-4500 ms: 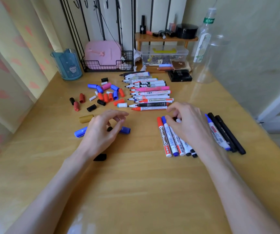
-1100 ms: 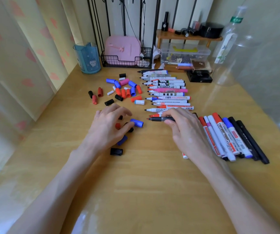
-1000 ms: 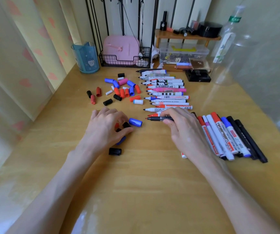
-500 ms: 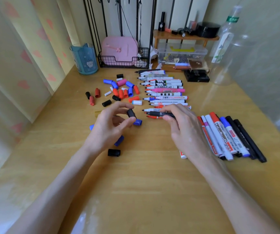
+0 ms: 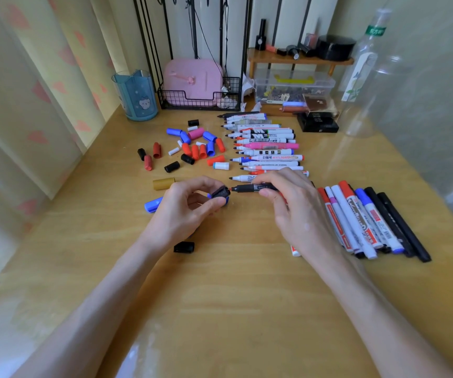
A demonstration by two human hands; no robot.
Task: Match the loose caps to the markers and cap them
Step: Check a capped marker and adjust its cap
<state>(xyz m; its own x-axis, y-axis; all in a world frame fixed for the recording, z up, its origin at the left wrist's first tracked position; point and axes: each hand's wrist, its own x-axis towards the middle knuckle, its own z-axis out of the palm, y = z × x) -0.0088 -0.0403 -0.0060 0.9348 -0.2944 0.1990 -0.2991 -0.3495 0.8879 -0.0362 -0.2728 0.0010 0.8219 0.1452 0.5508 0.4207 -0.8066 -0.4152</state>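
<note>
Left hand pinches a black cap between thumb and fingertips. Right hand grips a black marker, tip just at the cap's mouth. Loose caps and uncapped markers lie beyond on the worktop; capped markers lie to the right

Pretty clearly a home desk in a bedroom-ish corner, not an office. A wooden desktop is seen under the left hand and right hand. Off to the left of the left hand, a curtain printed with pink hearts is hung. Straight beyond the hands, a blue cup with a cartoon cat, a pink case tucked in a black wire basket and a little wooden shelf loaded with what look like cosmetics are lined up. Beyond the right hand, a clear storage box and a plastic bottle are parked.
</note>
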